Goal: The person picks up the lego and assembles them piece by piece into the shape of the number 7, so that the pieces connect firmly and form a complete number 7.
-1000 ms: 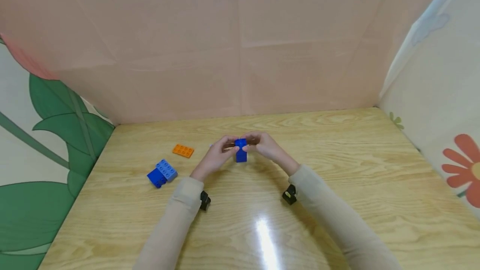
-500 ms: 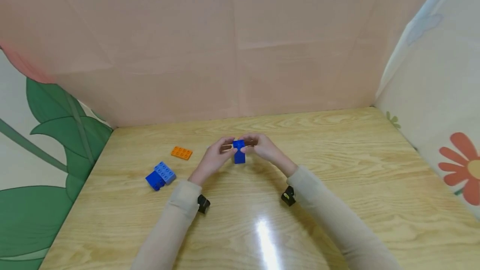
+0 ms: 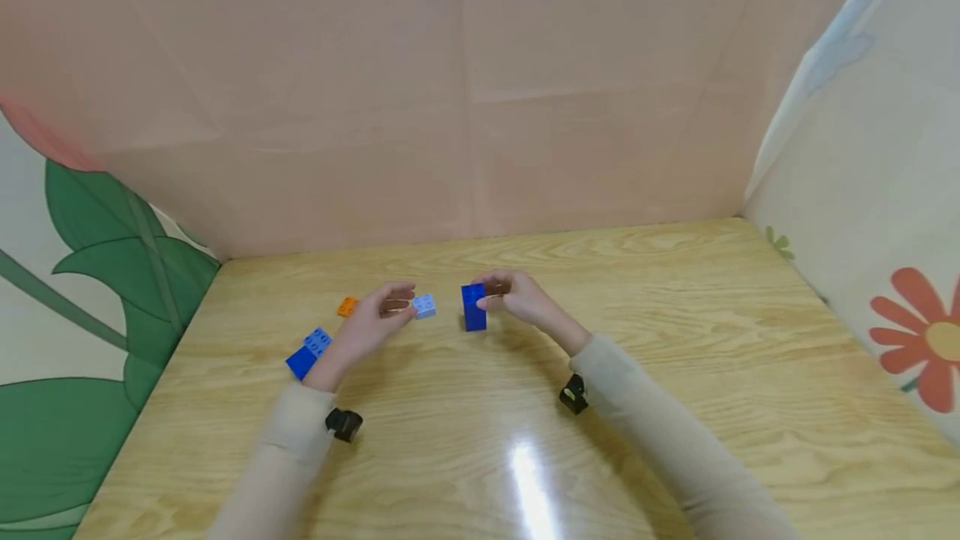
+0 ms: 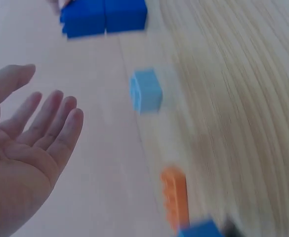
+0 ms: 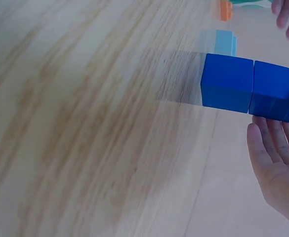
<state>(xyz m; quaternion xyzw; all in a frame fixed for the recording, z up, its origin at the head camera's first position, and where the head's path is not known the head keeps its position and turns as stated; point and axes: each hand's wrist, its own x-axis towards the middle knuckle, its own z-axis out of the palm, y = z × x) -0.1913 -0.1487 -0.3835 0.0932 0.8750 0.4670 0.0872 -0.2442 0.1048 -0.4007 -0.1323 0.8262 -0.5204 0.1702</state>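
Observation:
My right hand (image 3: pixel 517 297) pinches the top of an upright dark blue stack of two bricks (image 3: pixel 473 307), whose bottom is at or just above the wooden table (image 3: pixel 675 340). In the right wrist view the stack (image 5: pixel 248 89) lies against the thumb and fingers of my right hand (image 5: pixel 277 163). My left hand (image 3: pixel 371 322) is off to the left, and the left wrist view shows this hand (image 4: pixel 30 143) with its palm open and fingers straight. A small light blue brick (image 3: pixel 424 305) sits just past its fingertips, apart from them (image 4: pixel 145 91).
An orange flat plate (image 3: pixel 347 306) lies behind my left hand, partly hidden. A blue and light blue brick pair (image 3: pixel 307 351) rests near the table's left edge. Fabric walls close the back and both sides.
My left hand let go of the dark blue stack and moved left. The small light blue brick now shows apart from the stack. The right hand still holds the stack.

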